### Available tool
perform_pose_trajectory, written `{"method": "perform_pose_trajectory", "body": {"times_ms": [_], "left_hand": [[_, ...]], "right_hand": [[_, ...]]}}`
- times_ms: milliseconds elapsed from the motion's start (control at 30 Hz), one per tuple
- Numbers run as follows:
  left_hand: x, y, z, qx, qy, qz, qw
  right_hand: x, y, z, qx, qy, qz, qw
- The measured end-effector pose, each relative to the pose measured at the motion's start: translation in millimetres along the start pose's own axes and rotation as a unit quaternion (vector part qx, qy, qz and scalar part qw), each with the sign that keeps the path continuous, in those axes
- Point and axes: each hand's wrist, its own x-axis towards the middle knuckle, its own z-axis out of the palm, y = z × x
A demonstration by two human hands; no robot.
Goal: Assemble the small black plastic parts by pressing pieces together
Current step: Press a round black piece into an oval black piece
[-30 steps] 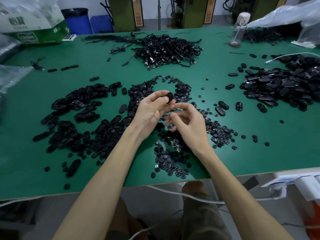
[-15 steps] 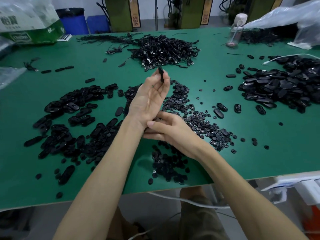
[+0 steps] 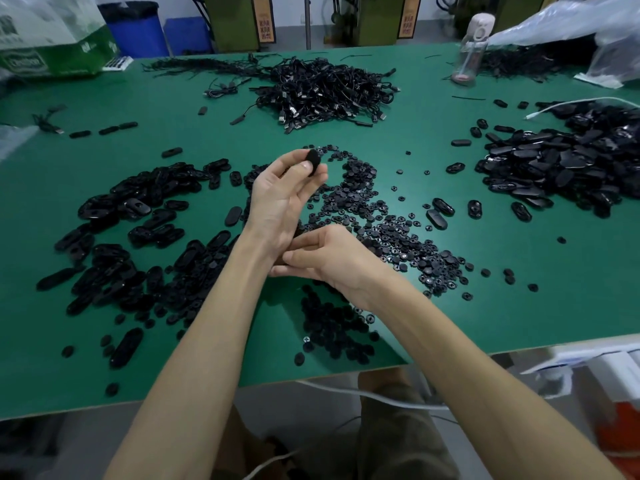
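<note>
Left hand (image 3: 277,202) has raised the black part (image 3: 314,161) away from the right hand (image 3: 332,261), seemingly turning it.

A: Wide lane across the green table (image 3: 426,133), between the far heap of tangled black cables (image 3: 322,91) and the near piles.
B: Near-right corner is open too, only stray bits. Left is blocked by the spread of black oval plastic shells (image 3: 138,244), centre by the small round black discs (image 3: 391,237).
A: And the right by another mound of black oval shells (image 3: 561,164), with a white cable (image 3: 581,102) and a clear plastic bottle (image 3: 471,53) beyond.
</note>
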Motion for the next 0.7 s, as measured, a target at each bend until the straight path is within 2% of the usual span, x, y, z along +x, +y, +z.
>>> {"method": "perform_pose_trajectory", "body": {"times_ms": [100,200,267,333,400,533,700], "left_hand": [[-2.0,5.8,-7.9,-0.016,0.013,0.003,1.000],[-2.8,10.4,-12.5,-0.019,0.023,0.000,1.000],[-4.5,8.4,-12.1,0.033,0.029,0.005,0.999],[-6.3,2.7,-10.2,0.147,0.030,0.020,0.988],[-7.9,-3.4,-9.7,0.248,0.021,0.028,0.968],[-8.3,-7.7,-11.4,0.327,0.019,0.023,0.944],[-11.1,-9.9,-9.7,0.365,0.012,0.008,0.931]], "right_hand": [[-3.0,-9.3,-12.2,0.041,0.002,0.025,0.999],[-3.3,-23.6,-30.0,0.041,0.064,-0.016,0.997],[0.0,-28.7,-39.7,-0.056,0.136,-0.073,0.986],[3.1,-28.4,-42.9,-0.218,0.193,-0.112,0.950],[5.5,-22.5,-41.7,-0.282,0.223,-0.150,0.921],[7.2,-7.0,-38.2,-0.237,0.283,-0.213,0.905],[12.6,-0.2,-43.2,-0.231,0.313,-0.223,0.894]]}}
